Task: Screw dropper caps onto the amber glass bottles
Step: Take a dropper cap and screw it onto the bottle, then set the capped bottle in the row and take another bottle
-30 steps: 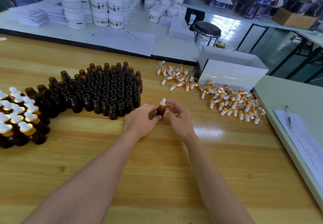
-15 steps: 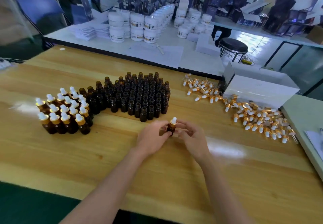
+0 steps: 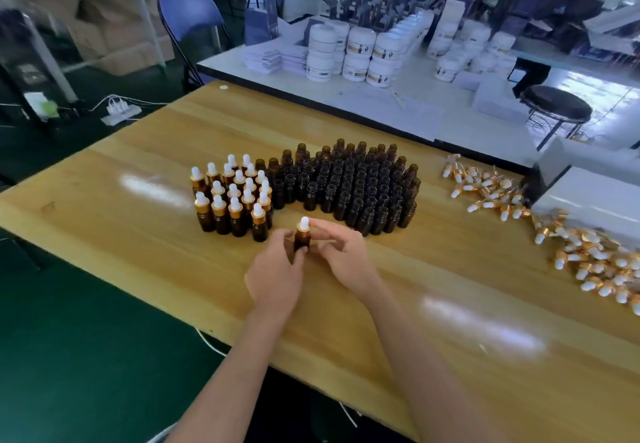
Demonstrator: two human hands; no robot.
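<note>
Head view: small amber glass bottle point(image 3: 301, 241) upright at bench point(image 3: 450, 304) centre, near front edge. Left hand point(image 3: 275, 278) clamped on body; right hand point(image 3: 341, 254) pinching gold-collared white-bulb dropper cap point(image 3: 303, 228). Advice: keep bottle vertical, twist until snug, avoid cross-threading.

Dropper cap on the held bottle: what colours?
White bulb over a gold collar on the dropper cap, clearest in the head view.
</note>
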